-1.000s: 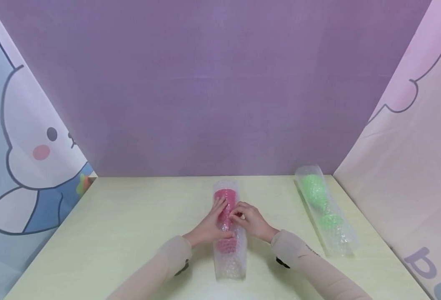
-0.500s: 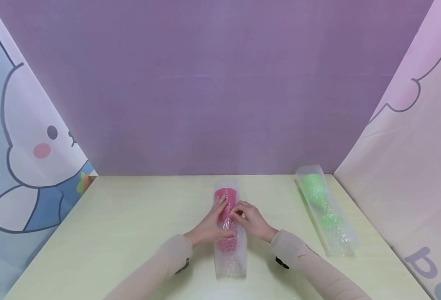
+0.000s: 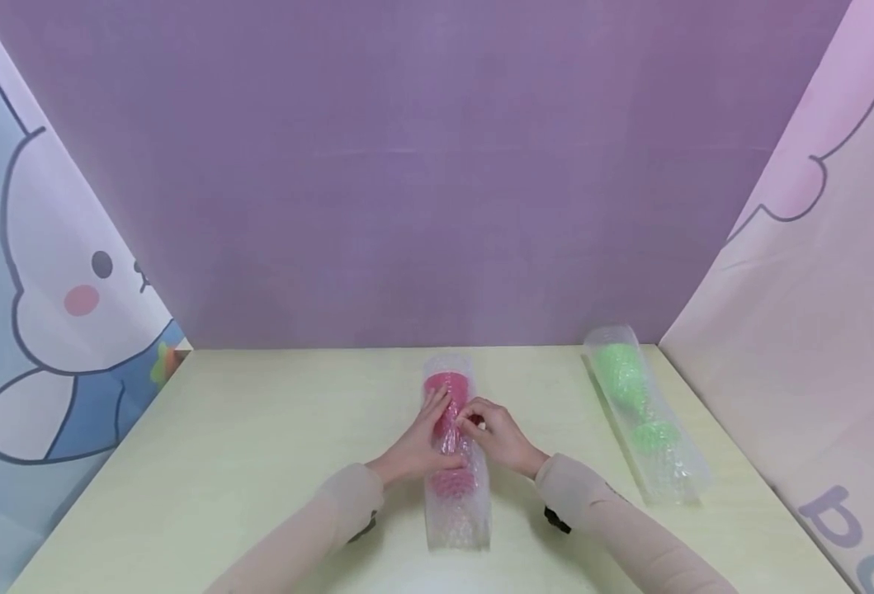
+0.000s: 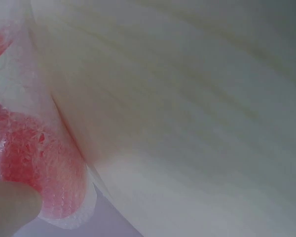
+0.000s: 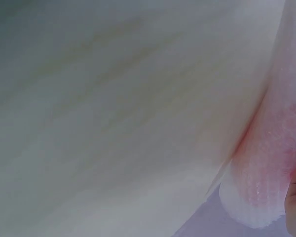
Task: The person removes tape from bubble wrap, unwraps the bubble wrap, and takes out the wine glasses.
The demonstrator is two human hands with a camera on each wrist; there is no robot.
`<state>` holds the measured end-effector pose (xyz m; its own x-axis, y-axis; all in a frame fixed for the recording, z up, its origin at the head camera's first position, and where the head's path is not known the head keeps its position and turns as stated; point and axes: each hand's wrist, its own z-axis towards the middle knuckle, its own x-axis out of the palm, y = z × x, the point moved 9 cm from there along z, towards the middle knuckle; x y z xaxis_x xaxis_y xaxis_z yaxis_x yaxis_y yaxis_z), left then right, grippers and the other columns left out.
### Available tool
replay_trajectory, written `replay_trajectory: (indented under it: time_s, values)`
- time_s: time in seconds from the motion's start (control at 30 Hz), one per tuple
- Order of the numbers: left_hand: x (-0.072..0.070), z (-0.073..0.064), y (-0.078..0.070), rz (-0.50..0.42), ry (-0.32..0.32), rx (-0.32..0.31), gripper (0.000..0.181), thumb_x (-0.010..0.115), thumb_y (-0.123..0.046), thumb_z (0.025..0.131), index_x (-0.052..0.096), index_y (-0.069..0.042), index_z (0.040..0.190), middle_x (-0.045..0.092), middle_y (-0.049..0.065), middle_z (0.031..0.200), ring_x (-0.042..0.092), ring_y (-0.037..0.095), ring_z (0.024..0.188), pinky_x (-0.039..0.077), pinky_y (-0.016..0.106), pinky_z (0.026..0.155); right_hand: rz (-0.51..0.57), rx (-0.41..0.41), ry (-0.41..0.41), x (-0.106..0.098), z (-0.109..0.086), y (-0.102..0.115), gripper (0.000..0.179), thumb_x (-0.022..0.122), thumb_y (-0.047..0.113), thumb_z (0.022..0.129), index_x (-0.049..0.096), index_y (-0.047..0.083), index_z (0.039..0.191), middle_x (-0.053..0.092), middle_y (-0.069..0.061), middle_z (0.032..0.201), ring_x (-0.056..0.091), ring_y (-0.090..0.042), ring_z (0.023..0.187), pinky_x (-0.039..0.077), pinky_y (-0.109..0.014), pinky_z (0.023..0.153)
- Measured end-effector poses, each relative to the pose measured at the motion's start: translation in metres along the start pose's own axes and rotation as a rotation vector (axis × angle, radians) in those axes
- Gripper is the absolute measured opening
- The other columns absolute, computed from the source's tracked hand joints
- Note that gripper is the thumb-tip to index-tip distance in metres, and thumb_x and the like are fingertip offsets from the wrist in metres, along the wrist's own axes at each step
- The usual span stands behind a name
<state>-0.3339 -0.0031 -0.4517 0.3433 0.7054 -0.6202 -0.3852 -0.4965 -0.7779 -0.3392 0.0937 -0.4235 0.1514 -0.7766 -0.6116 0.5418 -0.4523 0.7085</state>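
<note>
pink wrapped goblet point(image 3: 451, 437) lying at desk point(image 3: 258, 445) centre, 12-to-6 | left hand point(image 3: 414, 450) fingers flat, pressing wrap | right hand point(image 3: 499, 437) grip pinching wrap at seam | green wrapped goblet point(image 3: 640, 412) at 3 o'clock, well apart

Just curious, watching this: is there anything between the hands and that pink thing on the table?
Only bubble wrap. The pink goblet lies rolled inside it; the left hand and right hand touch the wrap, not the goblet itself.

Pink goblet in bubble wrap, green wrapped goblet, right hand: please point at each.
pink goblet point(image 3: 447, 386), head view, on its bowl.
green wrapped goblet point(image 3: 618, 367), head view, on its bowl.
right hand point(image 3: 498, 437), head view, on its back.
</note>
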Motion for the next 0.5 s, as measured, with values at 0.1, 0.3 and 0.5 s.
replay_trajectory:
  time_s: [0.1,0.3,0.5]
  values:
    - [-0.0002,-0.0008,-0.0013,-0.003,-0.001,0.001,0.106,0.077,-0.034,0.072,0.006,-0.016,0.149,-0.004,0.003,0.156,-0.007,0.022,0.142,0.015,0.054,0.112,0.028,0.010,-0.007,-0.0005,-0.0001,-0.0005,0.008,0.055,0.008,0.090,0.062,0.005,0.089,0.061,-0.004,0.087,0.053,-0.007,0.077,0.050,-0.019,0.066]
    - [0.0009,-0.0005,-0.0018,0.001,0.001,-0.003,0.106,0.077,-0.034,0.072,0.005,-0.017,0.149,-0.004,0.002,0.156,-0.007,0.022,0.142,0.014,0.054,0.112,0.079,0.019,-0.021,-0.0027,-0.0014,-0.0017,0.009,0.054,0.007,0.091,0.061,0.003,0.091,0.062,-0.007,0.088,0.055,-0.010,0.080,0.051,-0.020,0.070]
    - [0.0016,0.0000,-0.0008,0.019,0.000,-0.011,0.107,0.077,-0.036,0.072,0.005,-0.017,0.149,-0.005,0.002,0.156,-0.006,0.022,0.142,0.015,0.054,0.112,0.124,-0.038,-0.041,-0.0056,-0.0024,0.0013,0.013,0.052,0.013,0.093,0.060,0.004,0.090,0.061,-0.003,0.086,0.056,-0.008,0.080,0.051,-0.021,0.071]
